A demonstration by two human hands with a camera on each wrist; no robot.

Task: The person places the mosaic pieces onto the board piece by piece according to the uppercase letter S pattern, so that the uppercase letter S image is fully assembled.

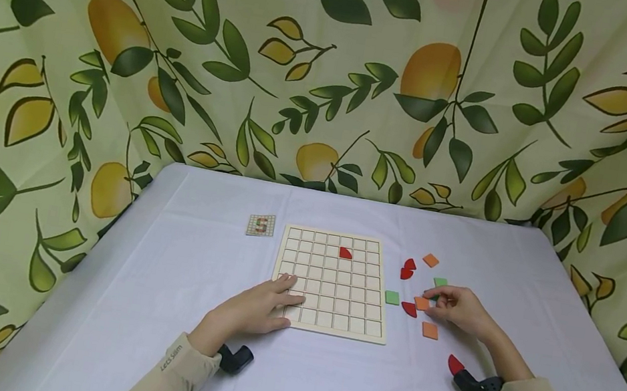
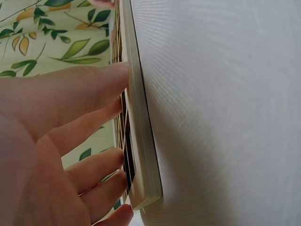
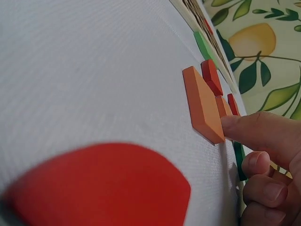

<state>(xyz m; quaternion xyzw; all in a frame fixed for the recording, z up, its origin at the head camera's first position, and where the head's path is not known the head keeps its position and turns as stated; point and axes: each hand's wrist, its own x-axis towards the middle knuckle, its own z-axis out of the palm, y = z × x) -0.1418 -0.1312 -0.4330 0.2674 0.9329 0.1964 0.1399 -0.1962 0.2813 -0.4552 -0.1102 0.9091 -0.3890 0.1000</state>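
Right hand (image 1: 462,309) pinching orange square tile (image 1: 421,303); left hand (image 1: 254,306) resting on gridded board (image 1: 337,288).
Between thumb and forefinger, almost closed, I am holding the orange square tile, while my other right fingers are curling inward. A red quarter-round tile (image 1: 408,310) is lying just left of these fingertips, a second orange tile (image 1: 430,330) just nearer me, a green square tile (image 1: 392,298) farther left, beside the gridded board. My left fingers are spreading over its near-left part; beyond them, rightward, one red piece (image 1: 345,253) is occupying a cell.

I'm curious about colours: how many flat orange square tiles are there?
3 orange tiles: one farthest back, one at the right hand, one nearest the person. The hand may hide more.
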